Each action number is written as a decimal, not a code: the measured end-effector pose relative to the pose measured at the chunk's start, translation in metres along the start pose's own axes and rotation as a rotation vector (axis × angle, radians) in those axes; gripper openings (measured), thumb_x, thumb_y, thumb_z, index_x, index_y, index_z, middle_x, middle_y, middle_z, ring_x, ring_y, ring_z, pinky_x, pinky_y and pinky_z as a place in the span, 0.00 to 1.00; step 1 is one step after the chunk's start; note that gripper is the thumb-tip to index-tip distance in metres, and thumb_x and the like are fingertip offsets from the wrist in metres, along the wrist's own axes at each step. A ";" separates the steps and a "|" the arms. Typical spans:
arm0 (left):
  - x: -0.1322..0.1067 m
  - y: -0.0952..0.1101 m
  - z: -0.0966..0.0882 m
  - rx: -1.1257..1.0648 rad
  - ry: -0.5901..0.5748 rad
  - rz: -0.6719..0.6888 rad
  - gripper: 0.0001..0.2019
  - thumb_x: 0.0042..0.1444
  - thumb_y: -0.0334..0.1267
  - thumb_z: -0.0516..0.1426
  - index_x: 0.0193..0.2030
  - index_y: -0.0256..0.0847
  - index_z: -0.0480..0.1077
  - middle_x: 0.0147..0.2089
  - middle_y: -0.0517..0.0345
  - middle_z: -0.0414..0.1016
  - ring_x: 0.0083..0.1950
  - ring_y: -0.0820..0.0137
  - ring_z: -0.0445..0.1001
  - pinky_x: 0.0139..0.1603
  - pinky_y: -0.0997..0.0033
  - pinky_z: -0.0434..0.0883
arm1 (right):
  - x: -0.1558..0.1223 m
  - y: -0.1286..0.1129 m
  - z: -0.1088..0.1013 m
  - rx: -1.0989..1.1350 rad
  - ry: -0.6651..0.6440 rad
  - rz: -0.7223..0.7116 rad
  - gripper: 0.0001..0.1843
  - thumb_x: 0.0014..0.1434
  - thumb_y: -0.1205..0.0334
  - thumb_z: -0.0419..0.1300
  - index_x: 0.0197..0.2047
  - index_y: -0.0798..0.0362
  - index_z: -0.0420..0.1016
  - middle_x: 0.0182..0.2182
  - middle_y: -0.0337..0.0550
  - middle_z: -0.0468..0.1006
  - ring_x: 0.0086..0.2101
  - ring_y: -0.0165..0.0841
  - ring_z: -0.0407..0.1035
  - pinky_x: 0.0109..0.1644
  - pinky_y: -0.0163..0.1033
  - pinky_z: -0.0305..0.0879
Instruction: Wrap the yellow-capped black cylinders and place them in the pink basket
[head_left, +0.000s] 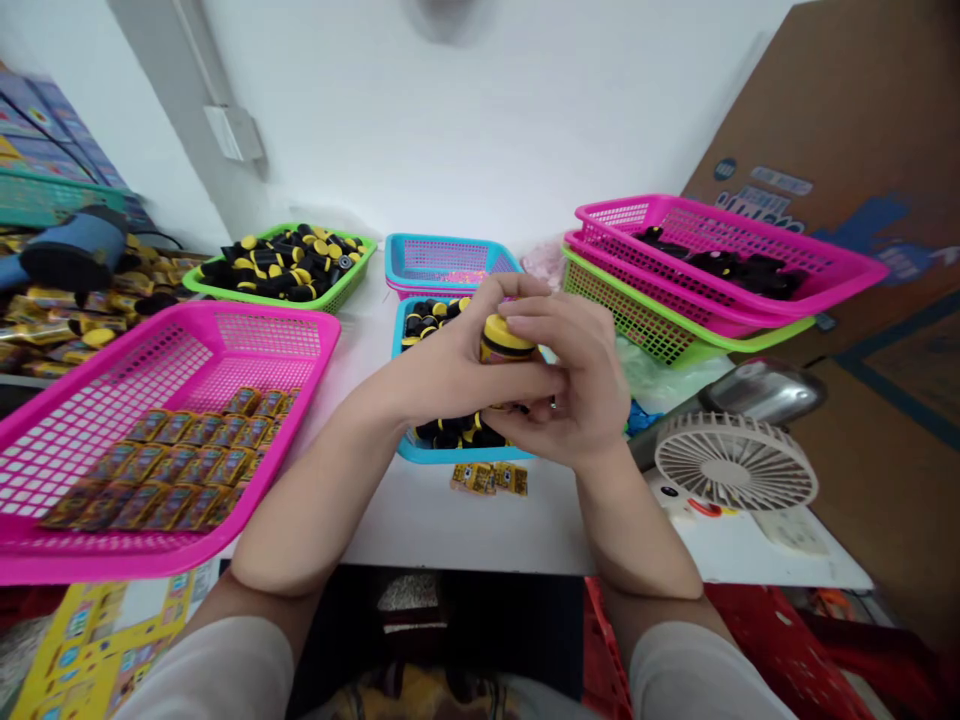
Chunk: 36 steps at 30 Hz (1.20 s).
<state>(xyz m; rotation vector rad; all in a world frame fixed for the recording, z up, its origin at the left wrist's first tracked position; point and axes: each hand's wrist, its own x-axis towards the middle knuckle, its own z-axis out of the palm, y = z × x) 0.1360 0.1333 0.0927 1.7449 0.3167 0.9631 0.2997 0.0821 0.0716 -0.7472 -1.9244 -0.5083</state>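
Between my two hands is a small cylinder with a yellow cap (501, 332) and a dark, printed yellow side. My left hand (469, 360) wraps it from the left, its thumb lying across the front. The fingers of my right hand (589, 375) curl over it from the other side and touch the cap; part of its grip is hidden. Below the hands stands a blue basket (427, 453) holding black and yellow cylinders (457, 432). A few small printed yellow sleeves (487, 478) lie on the table just in front of that basket.
At left, a pink basket (247, 490) holds rows of wrapped cylinders; a green one (349, 285) stands behind it. A heat-gun-like blue tool (79, 248) rests over more cylinders. Stacked pink and green baskets (690, 320) and a fan (735, 465) stand at right. A blue basket (450, 245) is at the back.
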 end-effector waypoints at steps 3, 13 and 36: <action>0.000 0.004 0.002 -0.147 -0.112 -0.126 0.23 0.54 0.30 0.64 0.53 0.46 0.61 0.25 0.69 0.73 0.23 0.71 0.76 0.20 0.76 0.67 | 0.000 -0.001 0.000 0.049 0.008 0.015 0.30 0.59 0.61 0.70 0.63 0.32 0.72 0.53 0.41 0.86 0.55 0.52 0.80 0.66 0.65 0.75; -0.008 0.005 0.014 0.048 0.054 0.026 0.28 0.49 0.27 0.62 0.53 0.48 0.55 0.23 0.77 0.62 0.21 0.76 0.67 0.21 0.78 0.61 | -0.007 0.011 -0.001 -0.067 0.125 -0.211 0.31 0.64 0.58 0.71 0.69 0.37 0.73 0.51 0.42 0.88 0.47 0.49 0.82 0.52 0.58 0.80; -0.014 0.022 0.009 -0.080 -0.331 0.083 0.29 0.57 0.26 0.64 0.54 0.51 0.52 0.24 0.77 0.58 0.21 0.76 0.61 0.20 0.78 0.56 | -0.037 0.020 -0.039 0.064 -0.170 0.168 0.20 0.78 0.38 0.48 0.55 0.18 0.83 0.31 0.31 0.87 0.31 0.37 0.76 0.41 0.49 0.74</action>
